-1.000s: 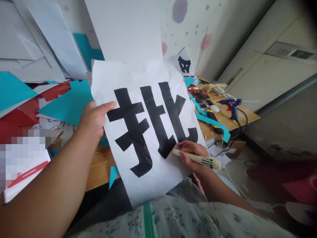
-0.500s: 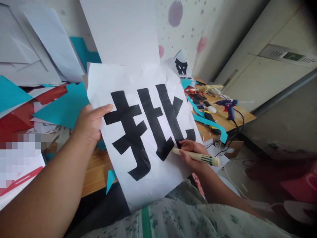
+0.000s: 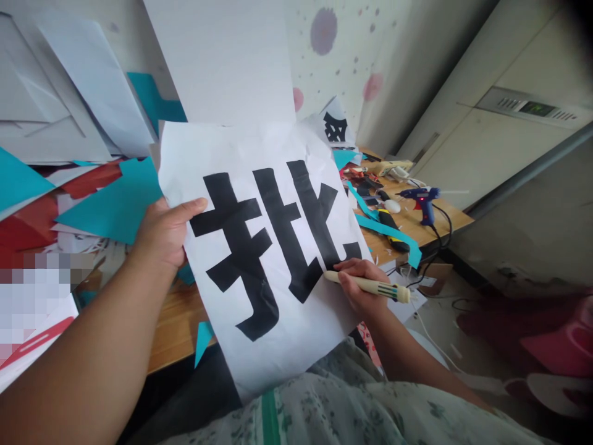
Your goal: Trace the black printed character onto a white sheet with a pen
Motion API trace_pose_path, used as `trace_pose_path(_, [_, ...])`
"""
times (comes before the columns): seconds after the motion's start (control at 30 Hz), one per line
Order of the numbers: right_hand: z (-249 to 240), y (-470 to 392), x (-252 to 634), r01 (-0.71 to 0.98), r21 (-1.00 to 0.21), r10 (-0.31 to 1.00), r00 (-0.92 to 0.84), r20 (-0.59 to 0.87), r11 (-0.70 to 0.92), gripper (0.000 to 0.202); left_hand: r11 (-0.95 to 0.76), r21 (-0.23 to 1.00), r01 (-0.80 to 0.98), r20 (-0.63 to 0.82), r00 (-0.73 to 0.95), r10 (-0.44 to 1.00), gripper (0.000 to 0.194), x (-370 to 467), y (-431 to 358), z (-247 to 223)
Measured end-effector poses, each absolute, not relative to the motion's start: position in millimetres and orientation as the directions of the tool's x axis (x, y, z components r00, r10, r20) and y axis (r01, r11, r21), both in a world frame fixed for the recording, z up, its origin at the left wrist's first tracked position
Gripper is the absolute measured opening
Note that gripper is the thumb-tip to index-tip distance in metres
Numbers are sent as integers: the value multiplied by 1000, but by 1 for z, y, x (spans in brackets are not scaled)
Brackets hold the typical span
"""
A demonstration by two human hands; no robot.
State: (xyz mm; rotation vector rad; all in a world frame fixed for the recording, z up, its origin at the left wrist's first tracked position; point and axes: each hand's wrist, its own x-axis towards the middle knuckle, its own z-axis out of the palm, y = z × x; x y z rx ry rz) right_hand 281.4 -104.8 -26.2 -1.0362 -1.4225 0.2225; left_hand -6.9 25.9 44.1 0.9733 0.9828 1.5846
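A large white sheet with a bold black character on it is tilted in front of me. My left hand grips its left edge, thumb on top and the other fingers hidden behind. At the sheet's lower right, my right hand has its fingers closed round a cream multicolour pen. The pen's front end lies over the paper, close to the black strokes; whether it touches cannot be made out.
Teal paper and red paper lie at the left. On the wooden table at the right are a blue glue gun, yellow-black handled pliers and a teal strip. Another lettered sheet stands behind.
The whole view has shifted slightly, so most things appear a little further left. Both hands keep their hold on the sheet and the pen.
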Motion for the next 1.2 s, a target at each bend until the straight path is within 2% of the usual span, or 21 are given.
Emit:
trace_pose_path(0.2, [-28,-105,283,423,-715,698,229,679,557,16,-178,940,-291,128,-185,975,46,-10,26,42])
trace_pose_path(0.37, [-25,-96,284,351,-787,758,254,601,508,17,-168,931,-324,125,-147,981,45,-10,26,42])
trace_pose_path(0.57, [-14,-83,276,398,-723,699,235,675,564,17,-141,938,-318,89,-172,981,51,-9,23,46])
trace_pose_path(1.0, [-15,-83,275,479,-693,697,209,686,539,16,-152,939,-308,95,-190,977,48,-6,23,48])
trace_pose_path(1.2, [-15,-83,275,462,-714,707,228,669,526,14,-154,941,-302,102,-180,978,48,-6,23,47])
